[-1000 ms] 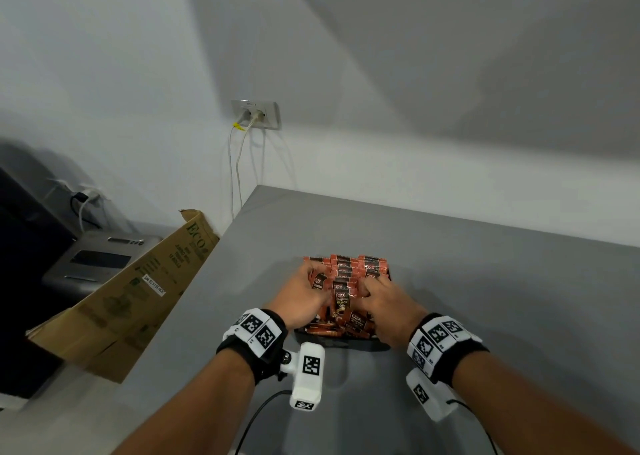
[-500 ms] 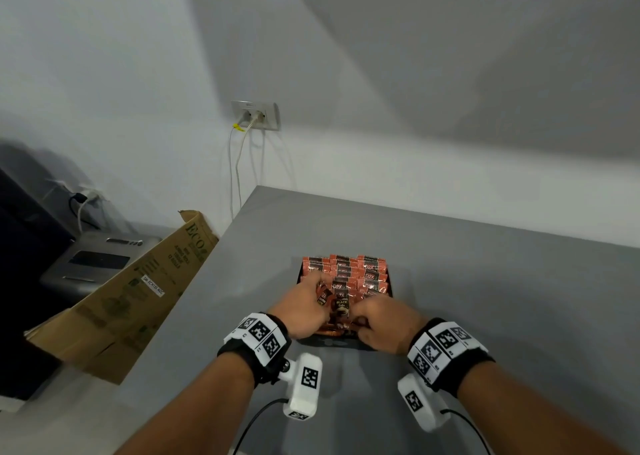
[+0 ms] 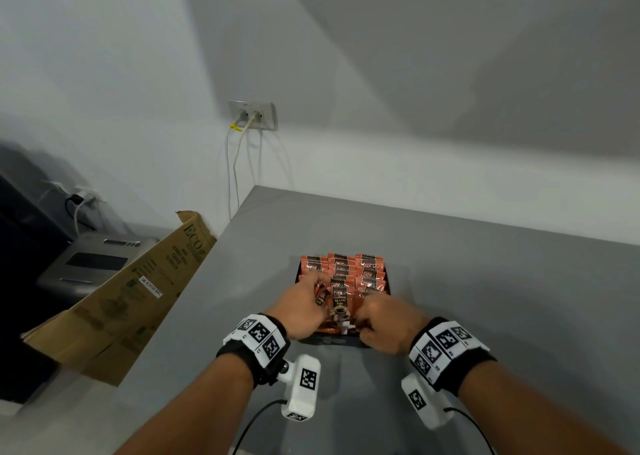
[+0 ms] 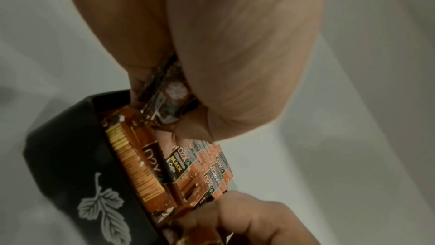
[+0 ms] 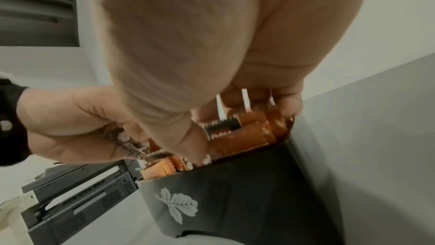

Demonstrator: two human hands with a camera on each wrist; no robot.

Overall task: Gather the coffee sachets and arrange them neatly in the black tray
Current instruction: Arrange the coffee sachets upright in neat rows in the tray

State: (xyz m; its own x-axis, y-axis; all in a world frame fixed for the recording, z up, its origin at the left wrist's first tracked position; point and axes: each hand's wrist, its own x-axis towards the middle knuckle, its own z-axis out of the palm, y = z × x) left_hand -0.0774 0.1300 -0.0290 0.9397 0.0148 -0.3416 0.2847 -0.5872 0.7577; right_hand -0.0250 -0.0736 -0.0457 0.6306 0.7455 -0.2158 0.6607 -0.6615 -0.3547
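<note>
Nearest us were two forearms, each with a marker-covered wristband, and both hands met at the near end of the one black tray, which sat on the grey table. Our left hand had its fingers curled and pinched a single sachet between thumb and fingers, tilted with its long axis slanting up and away from the tray. Our right hand was curled over the near right corner, fingers closed on the tops of the sachets there; exactly how many it gripped we could not tell. Between the hands one upright sachet faced us, its long axis vertical, marked D2X Black. Beyond, the coffee sachets stood packed in three rows running away from us, tops up; their total we could not count, since the hands covered the near ones. The wrist views were blurred, showing a white leaf on the tray wall. Farther left stood one cardboard box and one grey printer, and on the wall one socket with cables.
</note>
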